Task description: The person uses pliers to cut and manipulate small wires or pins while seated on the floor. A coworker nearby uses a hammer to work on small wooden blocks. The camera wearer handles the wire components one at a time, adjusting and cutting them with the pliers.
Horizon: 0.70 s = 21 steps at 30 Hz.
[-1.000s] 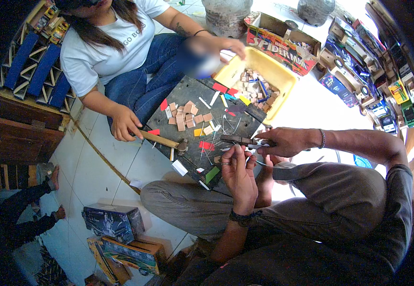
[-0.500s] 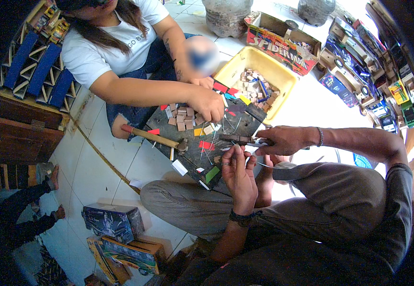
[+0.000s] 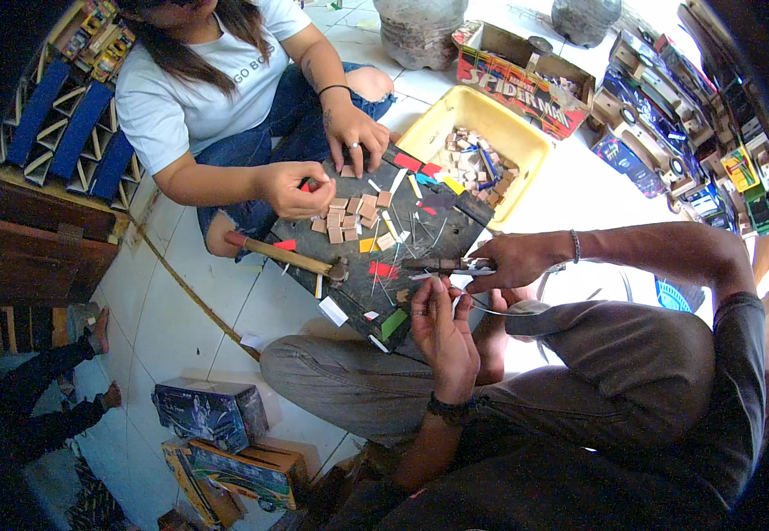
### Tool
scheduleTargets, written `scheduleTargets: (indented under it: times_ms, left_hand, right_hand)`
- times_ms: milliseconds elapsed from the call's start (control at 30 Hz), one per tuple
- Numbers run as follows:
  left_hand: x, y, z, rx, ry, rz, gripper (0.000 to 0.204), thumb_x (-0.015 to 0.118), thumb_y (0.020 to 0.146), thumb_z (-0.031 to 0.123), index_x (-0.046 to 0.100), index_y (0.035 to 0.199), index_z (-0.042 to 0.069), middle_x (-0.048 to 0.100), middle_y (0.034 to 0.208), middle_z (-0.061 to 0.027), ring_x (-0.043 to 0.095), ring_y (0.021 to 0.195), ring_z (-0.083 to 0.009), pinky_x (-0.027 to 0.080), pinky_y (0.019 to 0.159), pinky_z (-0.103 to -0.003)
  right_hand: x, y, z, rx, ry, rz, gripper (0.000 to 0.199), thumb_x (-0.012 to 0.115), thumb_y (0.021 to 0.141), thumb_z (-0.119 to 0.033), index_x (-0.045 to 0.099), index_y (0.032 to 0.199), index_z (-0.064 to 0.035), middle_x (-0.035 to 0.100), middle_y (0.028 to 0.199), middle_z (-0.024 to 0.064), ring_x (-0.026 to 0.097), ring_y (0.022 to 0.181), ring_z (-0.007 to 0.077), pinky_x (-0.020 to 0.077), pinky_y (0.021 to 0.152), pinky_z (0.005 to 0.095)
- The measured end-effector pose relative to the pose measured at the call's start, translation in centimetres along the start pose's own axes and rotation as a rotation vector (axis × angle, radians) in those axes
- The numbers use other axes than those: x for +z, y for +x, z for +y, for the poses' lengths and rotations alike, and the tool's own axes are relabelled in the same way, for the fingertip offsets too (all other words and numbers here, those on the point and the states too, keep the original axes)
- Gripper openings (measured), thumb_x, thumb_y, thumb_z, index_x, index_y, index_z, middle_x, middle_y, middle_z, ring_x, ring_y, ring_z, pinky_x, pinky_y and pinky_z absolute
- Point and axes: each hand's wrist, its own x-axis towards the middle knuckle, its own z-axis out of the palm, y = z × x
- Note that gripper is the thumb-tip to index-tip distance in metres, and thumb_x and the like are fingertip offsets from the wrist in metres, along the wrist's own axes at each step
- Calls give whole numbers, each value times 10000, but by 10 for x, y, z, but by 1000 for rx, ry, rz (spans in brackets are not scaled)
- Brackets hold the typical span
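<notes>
My right hand [image 3: 523,262] is wrapped round the handles of a pair of dark pliers [image 3: 437,265], whose jaws point left over the black work board [image 3: 291,232]. Just below them my left hand [image 3: 444,334] has its thumb and fingertips pinched on a thin pale wire [image 3: 498,311], which trails off to the right. A small whitish piece [image 3: 423,276] shows by those fingertips, too small to name. On the board lie small wooden blocks [image 3: 349,219], a hammer [image 3: 313,264], loose wires and coloured scraps such as a red one [image 3: 383,270] and a green one [image 3: 394,324].
Across the board a co-worker's hands [image 3: 355,142] handle a small wooden block. A yellow tub [image 3: 537,168] of blocks and a cardboard box [image 3: 513,97] stand beyond. Toy vehicles [image 3: 632,164] line the right side; boxed toys [image 3: 210,411] sit at lower left.
My hands have barely moved; the pliers shifted slightly left. The co-worker's hands drew back left from the board's middle, one now lifted and pinched, the other at a block near the far edge.
</notes>
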Motion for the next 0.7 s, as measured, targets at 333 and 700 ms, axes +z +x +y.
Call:
scheduleTargets:
  times_ms: [333,700]
  left_hand:
    - [1,-5,1,3,-25,17,196,579,963,198,550,1123,89,602,1055,-25,553,906,-107,500,827,-302]
    - [5,-3,6,101,-60,26,174,566,968,183,531,1096,69,589,1030,-28,569,916,-115,500,822,-289]
  right_hand:
    - [8,5,2,22,-208,-27,522,570,887,-489,623,1051,3,665,914,216,632,919,383,484,856,436]
    - [16,-5,10,10,22,61,613,570,824,-654,678,941,-62,664,845,153,629,840,229,467,837,392]
